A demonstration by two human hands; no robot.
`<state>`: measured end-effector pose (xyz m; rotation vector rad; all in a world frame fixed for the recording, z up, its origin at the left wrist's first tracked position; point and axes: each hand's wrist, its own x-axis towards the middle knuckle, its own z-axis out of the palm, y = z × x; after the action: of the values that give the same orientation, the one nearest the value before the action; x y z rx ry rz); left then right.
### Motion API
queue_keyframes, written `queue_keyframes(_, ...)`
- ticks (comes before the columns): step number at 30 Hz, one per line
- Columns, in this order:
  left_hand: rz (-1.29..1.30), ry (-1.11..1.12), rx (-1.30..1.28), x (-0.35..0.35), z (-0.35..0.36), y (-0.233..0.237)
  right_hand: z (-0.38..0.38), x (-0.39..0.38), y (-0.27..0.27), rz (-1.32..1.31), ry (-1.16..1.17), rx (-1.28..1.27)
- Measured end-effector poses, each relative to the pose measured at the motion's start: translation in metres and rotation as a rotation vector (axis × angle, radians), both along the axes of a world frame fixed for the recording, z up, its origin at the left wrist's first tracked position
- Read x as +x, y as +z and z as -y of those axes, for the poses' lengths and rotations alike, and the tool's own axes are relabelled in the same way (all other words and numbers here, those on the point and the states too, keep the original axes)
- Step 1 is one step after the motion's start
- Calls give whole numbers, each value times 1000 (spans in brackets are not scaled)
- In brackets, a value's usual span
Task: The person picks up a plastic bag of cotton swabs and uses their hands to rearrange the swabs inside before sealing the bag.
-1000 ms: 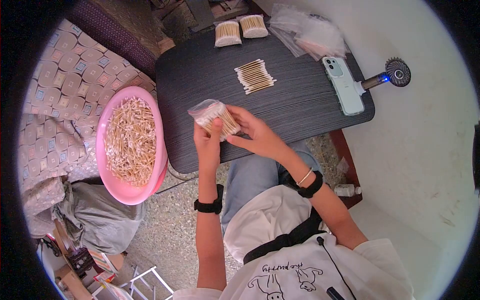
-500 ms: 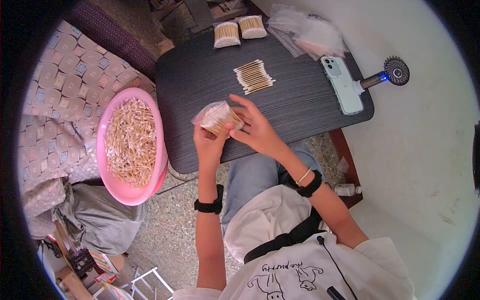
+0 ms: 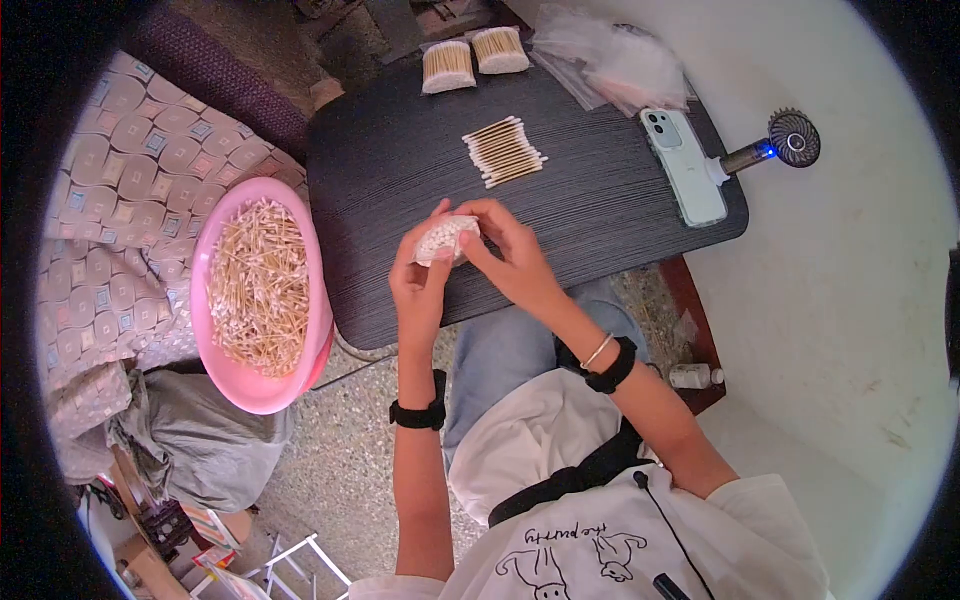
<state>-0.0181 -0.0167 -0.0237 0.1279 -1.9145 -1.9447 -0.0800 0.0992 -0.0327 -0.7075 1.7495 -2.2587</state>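
Between my two hands, above the near edge of the dark table (image 3: pixel 375 200), is a clear bag of cotton swabs (image 3: pixel 446 238). Its white cotton tips face up toward me. My left hand (image 3: pixel 418 275) grips the bag's left side, and my right hand (image 3: pixel 508 258) is closed on its right side with the thumb on the tips. Beyond the hands, a flat row of loose cotton swabs (image 3: pixel 503 152) lies on the tabletop. Two filled bags of swabs (image 3: pixel 448 68) stand side by side at the far edge.
A pink basin (image 3: pixel 202 300) heaped with loose swabs (image 3: pixel 260 290) stands left of the table. Clear plastic bags (image 3: pixel 620 65) lie at the far right corner. Nearby are a phone (image 3: pixel 685 165) and a small fan (image 3: pixel 793 138). The wall borders the right side.
The bag has been turned so its cotton tips face me instead of its stick side. My right hand's fingers have closed around its far side.
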Motion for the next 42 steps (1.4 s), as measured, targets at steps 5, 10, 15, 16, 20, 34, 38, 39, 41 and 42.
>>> queue_keyframes(5, -47, -11, 89, -7, -3, -1, 5, -5, -7, 145, 65, -128)
queue_keyframes(10, -17, 66, 175, -11, -9, -3, 4, -6, -2, 180, 61, -114)
queue_keyframes(15, 37, 180, 137, -15, -16, 5, 7, -8, 2, 171, 22, -71)
queue_keyframes(16, 46, 181, 129, -15, -15, 3, 8, -7, 3, 156, 3, -58)
queue_keyframes(20, 48, 166, 162, -16, -14, 5, 11, -5, 8, 68, -57, 97)
queue_keyframes(34, 53, 149, 124, -17, -14, 14, 15, -10, -5, 147, -28, -48)
queue_keyframes(38, 49, 112, 178, -12, -8, 5, 16, -11, 4, 96, -20, -51)
queue_keyframes(39, 49, 102, 211, -12, -6, 4, 15, -11, 7, 68, -19, -20)
queue_keyframes(41, 72, 58, 284, -12, -4, 9, 14, -8, 12, 8, -18, 40)
queue_keyframes(42, 85, 35, 320, -10, -4, 11, 15, -7, 11, -10, -42, 26)
